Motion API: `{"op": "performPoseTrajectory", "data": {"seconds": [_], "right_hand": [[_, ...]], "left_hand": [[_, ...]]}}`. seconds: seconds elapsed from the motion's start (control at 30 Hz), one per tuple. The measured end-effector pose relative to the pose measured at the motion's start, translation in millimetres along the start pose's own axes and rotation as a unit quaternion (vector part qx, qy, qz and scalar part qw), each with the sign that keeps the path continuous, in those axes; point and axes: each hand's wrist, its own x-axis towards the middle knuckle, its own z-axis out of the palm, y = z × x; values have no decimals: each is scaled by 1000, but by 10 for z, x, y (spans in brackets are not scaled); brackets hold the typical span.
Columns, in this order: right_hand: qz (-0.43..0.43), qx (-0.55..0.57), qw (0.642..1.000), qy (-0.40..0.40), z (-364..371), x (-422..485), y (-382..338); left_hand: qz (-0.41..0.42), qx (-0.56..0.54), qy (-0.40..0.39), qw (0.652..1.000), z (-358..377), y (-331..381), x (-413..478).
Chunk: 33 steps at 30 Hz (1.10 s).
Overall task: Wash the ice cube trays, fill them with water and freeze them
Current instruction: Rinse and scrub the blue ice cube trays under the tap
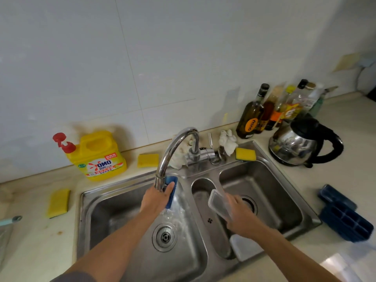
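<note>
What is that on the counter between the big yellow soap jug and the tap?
A yellow sponge lies flat there, with the soap jug to its left and the tap to its right, as the head view shows.

— Where was there room?
— Over the near half of the left basin (pixel 105 220), and in the right basin (pixel 274 186).
— What blocked the way?
— The faucet spout (pixel 173 151) arched over the left basin's back, and under it the left hand (pixel 155 200) gripped a blue ice cube tray (pixel 171 181). The right hand (pixel 243 218) held what looked like a clear lid (pixel 219 204) above the narrow middle basin (pixel 201 194).
</note>
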Motion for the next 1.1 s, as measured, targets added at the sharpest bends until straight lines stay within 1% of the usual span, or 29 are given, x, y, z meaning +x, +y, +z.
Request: {"op": "performPoseTrajectory", "data": {"seconds": [0.07, 0.13, 0.2, 0.3, 0.33, 0.4, 0.47, 0.67, 0.83, 0.97, 1.1], "right_hand": [[3, -73, 997, -3, 11, -131, 235], [10, -114, 993, -20, 49, -255, 473], [19, -140, 989, -47, 74, -380, 681], [10, -220, 972, -80, 94, -522, 873], [6, -245, 966, -84, 105, -550, 916], [4, -287, 954, -83, 136, -574, 992], [1, -313, 947, -77, 168, -578, 1042], [-7, -342, 936, -80, 261, -566, 1095], [-1, -335, 939, -81, 190, -531, 1005], [-7, -292, 956, -43, 78, -469, 789], [-51, -252, 966, 5, 16, -397, 487]], "left_hand": [[-29, -51, 15, 998, 21, 39, 15], [-40, -75, 24, 996, 27, 61, 5], [-20, -44, 21, 999, 40, 57, -31], [48, 65, 18, 997, 63, 24, -112], [70, 84, 21, 994, 67, 13, -142], [99, 88, 32, 991, 73, -2, -199], [109, 88, 40, 989, 62, 4, -253], [118, 82, 58, 988, 30, -22, -361], [90, 73, 37, 993, -7, -27, -426], [64, 40, 28, 997, -46, -20, -430], [37, -25, 3, 999, -72, 11, -418]]}}
